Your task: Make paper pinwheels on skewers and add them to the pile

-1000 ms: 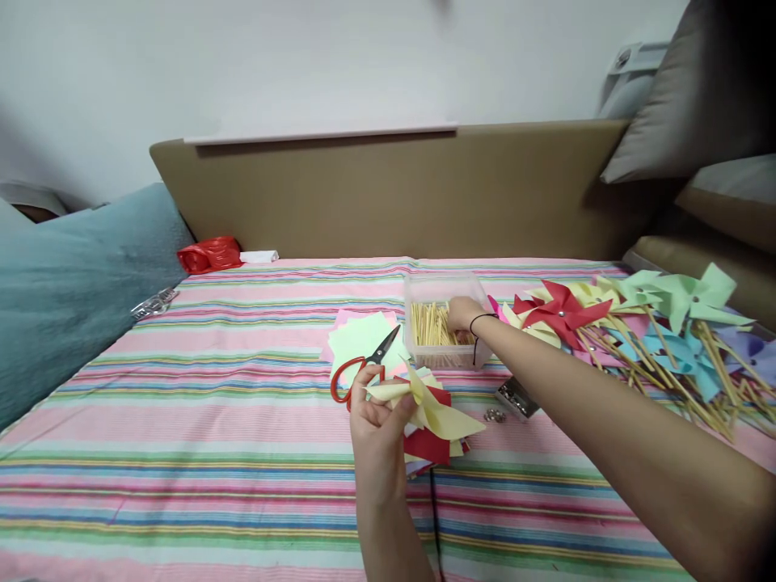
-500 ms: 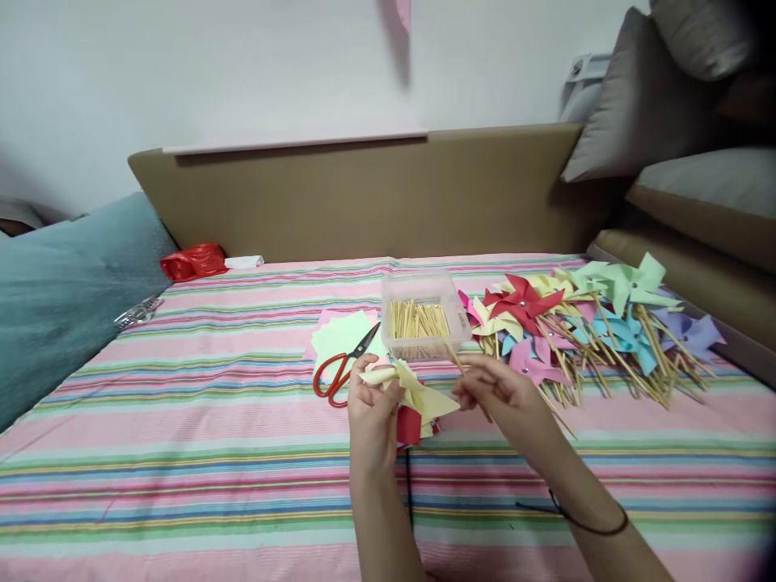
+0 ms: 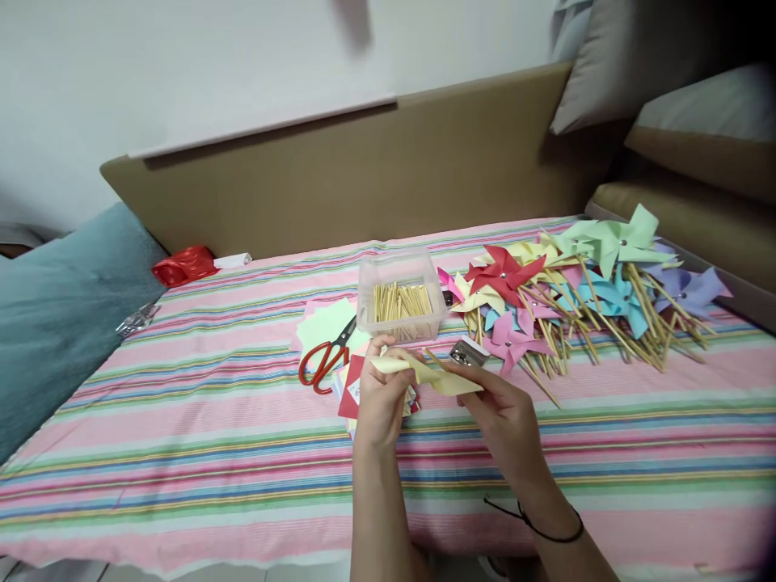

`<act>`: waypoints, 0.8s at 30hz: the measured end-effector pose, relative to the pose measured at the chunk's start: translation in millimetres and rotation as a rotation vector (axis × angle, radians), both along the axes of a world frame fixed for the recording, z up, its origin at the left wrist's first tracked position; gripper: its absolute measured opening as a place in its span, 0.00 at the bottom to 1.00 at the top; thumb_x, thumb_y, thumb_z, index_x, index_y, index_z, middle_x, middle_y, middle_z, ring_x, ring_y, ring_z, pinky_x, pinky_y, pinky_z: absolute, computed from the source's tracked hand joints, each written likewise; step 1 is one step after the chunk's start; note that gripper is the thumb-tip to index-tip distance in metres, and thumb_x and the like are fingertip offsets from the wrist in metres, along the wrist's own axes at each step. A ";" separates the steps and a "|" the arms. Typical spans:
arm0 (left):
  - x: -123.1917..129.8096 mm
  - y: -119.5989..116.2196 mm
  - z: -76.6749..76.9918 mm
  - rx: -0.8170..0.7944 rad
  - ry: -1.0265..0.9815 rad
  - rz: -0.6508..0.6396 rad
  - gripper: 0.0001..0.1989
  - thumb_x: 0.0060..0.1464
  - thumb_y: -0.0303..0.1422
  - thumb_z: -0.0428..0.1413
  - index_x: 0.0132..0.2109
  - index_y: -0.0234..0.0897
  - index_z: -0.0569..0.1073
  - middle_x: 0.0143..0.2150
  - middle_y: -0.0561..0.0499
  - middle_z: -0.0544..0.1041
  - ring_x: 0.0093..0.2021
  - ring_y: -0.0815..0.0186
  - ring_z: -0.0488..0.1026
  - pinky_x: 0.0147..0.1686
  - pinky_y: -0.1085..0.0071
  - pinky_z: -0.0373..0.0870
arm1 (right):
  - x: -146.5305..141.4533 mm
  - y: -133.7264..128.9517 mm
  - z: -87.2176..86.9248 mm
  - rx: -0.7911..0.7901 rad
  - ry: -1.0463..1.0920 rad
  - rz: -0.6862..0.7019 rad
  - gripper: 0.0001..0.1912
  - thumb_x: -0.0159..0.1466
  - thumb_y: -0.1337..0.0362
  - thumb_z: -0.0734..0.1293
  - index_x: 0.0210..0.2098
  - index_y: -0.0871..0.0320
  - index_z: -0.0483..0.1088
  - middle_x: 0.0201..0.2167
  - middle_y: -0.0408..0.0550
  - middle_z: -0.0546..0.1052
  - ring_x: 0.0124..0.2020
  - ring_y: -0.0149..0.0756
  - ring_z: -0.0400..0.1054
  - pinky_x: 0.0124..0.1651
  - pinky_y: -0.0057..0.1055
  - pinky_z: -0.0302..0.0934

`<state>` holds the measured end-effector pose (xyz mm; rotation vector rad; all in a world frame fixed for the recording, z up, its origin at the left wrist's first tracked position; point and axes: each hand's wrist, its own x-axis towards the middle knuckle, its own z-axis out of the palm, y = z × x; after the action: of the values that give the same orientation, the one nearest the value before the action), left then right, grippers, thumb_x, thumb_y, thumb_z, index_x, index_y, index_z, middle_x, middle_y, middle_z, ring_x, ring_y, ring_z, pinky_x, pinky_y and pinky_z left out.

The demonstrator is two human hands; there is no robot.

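Observation:
My left hand (image 3: 383, 396) is closed on a pale yellow paper pinwheel (image 3: 452, 381), thumb over its folded middle. My right hand (image 3: 500, 404) pinches a thin wooden stick (image 3: 434, 359), whose end sits behind the pinwheel by its centre; whether the two are joined is hidden. Below the left hand lies a pile of coloured paper squares (image 3: 350, 396). Red-handled scissors (image 3: 324, 360) rest on light green and pink sheets (image 3: 327, 322) to the left. Just beyond the hands stands a clear plastic box (image 3: 397, 331) holding many wooden sticks (image 3: 403, 305).
A heap of finished pinwheels (image 3: 624, 295) on sticks covers the right side. A small box of metal pins (image 3: 466, 351) sits beside the right hand. A red plastic bag (image 3: 185, 265) and a clear wrapper (image 3: 137, 320) lie far left on the striped cloth (image 3: 212, 453).
The stick in my right hand has come up to the back of the pinwheel. My hands are closer together. The view has tilted and shifted, so the small pin box now shows.

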<state>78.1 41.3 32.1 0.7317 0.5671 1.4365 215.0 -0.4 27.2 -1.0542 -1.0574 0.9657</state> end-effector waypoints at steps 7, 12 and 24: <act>4.5 -3.3 4.3 0.002 -0.061 -0.033 0.29 0.33 0.31 0.71 0.42 0.44 0.66 0.25 0.61 0.71 0.37 0.69 0.75 0.38 0.75 0.72 | 2.5 -4.0 3.5 0.103 0.026 0.058 0.17 0.56 0.74 0.68 0.38 0.45 0.79 0.37 0.40 0.81 0.39 0.32 0.75 0.41 0.25 0.70; 7.1 -3.3 6.8 -0.009 -0.082 -0.036 0.29 0.30 0.33 0.72 0.40 0.43 0.67 0.23 0.61 0.70 0.34 0.71 0.73 0.36 0.78 0.71 | 0.6 -4.8 4.9 0.125 0.001 0.065 0.18 0.56 0.75 0.69 0.38 0.44 0.79 0.37 0.39 0.81 0.38 0.32 0.75 0.42 0.26 0.70; 9.2 -2.8 8.7 0.011 -0.087 -0.022 0.25 0.32 0.36 0.72 0.38 0.41 0.68 0.21 0.61 0.71 0.31 0.75 0.72 0.39 0.79 0.70 | 0.2 -4.7 9.5 0.126 -0.061 0.084 0.20 0.56 0.77 0.67 0.39 0.44 0.79 0.37 0.38 0.81 0.38 0.30 0.75 0.40 0.22 0.69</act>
<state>87.3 38.5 40.7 0.6787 0.4831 1.4444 215.2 -5.1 36.7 -0.9466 -1.2054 0.9260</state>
